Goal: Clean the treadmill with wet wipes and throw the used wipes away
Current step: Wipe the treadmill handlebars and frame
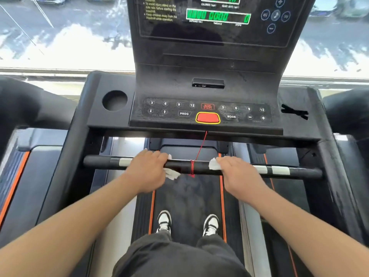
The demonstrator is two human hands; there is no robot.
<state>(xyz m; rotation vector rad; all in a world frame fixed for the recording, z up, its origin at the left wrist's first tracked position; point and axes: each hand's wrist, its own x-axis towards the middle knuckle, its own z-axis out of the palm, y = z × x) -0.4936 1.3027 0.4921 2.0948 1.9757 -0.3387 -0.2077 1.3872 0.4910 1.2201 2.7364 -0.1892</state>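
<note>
A person's left hand (146,170) clenches a wet wipe (172,174) round the treadmill's black handlebar (99,161), at nine o'clock from the knotted red safety cord (201,144); at three o'clock the right hand (239,172) grasps a second wipe (214,164). Wiping inward could snag the cord and tug it loose

this is looking like a gym: a treadmill (111,124) is standing between similar machines (34,172), facing a window (69,48) overlooking parked cars (351,7).

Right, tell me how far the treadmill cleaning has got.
Nothing looks clearly finished. In hand: the left hand and right hand grip wipes on the handlebar. Left: the button panel looks dusty, and both wipes need binning.
</note>
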